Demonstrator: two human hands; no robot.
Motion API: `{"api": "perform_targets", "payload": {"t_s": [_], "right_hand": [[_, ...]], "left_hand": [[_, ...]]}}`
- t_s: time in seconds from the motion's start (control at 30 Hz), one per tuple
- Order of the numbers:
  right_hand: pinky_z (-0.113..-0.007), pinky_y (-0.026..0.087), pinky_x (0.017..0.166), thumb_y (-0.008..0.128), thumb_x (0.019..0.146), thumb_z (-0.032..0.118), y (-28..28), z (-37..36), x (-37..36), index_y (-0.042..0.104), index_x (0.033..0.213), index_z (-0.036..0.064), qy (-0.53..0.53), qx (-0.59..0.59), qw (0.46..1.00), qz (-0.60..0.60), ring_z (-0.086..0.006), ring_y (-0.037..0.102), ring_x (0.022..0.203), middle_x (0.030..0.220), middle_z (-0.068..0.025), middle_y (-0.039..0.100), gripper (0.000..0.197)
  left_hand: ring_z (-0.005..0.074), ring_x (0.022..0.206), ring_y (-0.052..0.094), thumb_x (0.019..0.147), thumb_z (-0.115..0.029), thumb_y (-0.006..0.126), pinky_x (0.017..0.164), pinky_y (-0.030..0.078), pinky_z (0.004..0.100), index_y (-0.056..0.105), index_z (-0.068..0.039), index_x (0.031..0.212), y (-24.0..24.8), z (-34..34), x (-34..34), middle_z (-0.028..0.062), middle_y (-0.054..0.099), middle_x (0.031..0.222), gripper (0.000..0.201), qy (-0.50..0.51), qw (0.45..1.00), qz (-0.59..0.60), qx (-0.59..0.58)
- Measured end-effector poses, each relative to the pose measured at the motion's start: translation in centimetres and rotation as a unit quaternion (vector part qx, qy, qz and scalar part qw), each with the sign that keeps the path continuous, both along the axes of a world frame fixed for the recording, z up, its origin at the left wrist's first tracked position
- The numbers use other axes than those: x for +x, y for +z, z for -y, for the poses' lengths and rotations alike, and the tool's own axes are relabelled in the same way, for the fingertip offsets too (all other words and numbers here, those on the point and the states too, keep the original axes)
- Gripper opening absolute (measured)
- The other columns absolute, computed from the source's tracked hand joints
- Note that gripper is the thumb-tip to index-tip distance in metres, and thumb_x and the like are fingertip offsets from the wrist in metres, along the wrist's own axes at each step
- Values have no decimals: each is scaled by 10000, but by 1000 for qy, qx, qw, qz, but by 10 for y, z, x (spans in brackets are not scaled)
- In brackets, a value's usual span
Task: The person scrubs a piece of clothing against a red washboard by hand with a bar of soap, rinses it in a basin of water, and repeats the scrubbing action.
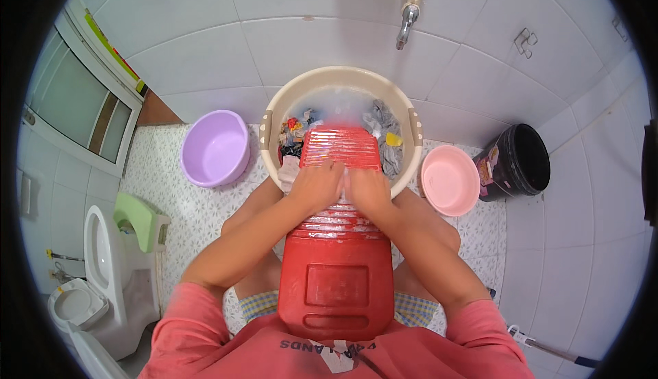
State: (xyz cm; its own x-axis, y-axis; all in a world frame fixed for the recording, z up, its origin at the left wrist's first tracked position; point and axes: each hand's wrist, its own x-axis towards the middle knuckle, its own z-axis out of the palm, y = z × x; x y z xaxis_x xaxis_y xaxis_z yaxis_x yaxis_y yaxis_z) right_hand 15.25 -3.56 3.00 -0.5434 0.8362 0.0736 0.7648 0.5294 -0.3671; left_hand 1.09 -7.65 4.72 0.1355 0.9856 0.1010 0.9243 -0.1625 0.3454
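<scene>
A red ridged washboard [337,255] slants from my lap into a large cream basin [274,94]. Both hands press together on its soapy ridges. My left hand [317,186] is closed, and my right hand [367,188] is closed right against it. A small pale bit shows between them; the fingers hide most of what they hold. Beside the left hand, a pale pinkish cloth [288,173] lies at the basin's near rim. Cloudy water and wet clothes fill the basin, among them grey cloth [389,158] and a yellow piece [393,139].
A purple basin [216,149] stands at left, a pink basin [450,181] and a black bucket [529,160] at right. Above the cream basin a tap [407,26] juts from the tiled wall. A green stool [139,221] and a white toilet [127,276] are at far left.
</scene>
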Motion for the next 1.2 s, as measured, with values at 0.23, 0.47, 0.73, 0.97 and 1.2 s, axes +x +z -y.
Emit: {"api": "perform_targets", "payload": {"t_s": [0.23,0.47,0.73,0.97,1.2], "right_hand": [[-434,493,533,563,766,176,4,33,9,585,630,56,54,58,997,-21,-317,622,587,618,-139,609,183],[-436,510,568,508,796,185,-9,-40,-25,640,645,50,-45,66,996,32,-321,650,616,658,-172,634,242],[-414,496,542,528,783,173,31,67,25,633,630,67,89,55,994,-8,-293,627,587,642,-143,622,214],[-431,502,547,523,818,218,-5,-25,-23,623,654,64,3,85,996,-6,-321,640,617,644,-154,616,246],[-416,480,523,549,777,195,1,26,1,620,703,66,43,58,997,-28,-316,626,595,703,-159,630,164]], "left_hand": [[348,661,632,804,-241,547,586,502,449,594,-43,846,3,23,0,172,622,769,207,-60,997,-27,-38],[343,659,645,837,-258,492,592,506,452,631,-51,814,-19,-46,2,185,653,759,250,123,991,-41,33],[331,583,612,793,-229,548,555,486,446,620,-65,711,33,63,11,149,625,652,197,-70,997,4,-35],[340,608,617,808,-232,542,585,489,440,624,-52,736,-28,-37,-3,171,624,663,210,108,992,-10,56],[350,591,609,810,-229,536,555,483,465,613,-46,717,0,21,0,180,617,658,219,25,999,26,-7]]}}
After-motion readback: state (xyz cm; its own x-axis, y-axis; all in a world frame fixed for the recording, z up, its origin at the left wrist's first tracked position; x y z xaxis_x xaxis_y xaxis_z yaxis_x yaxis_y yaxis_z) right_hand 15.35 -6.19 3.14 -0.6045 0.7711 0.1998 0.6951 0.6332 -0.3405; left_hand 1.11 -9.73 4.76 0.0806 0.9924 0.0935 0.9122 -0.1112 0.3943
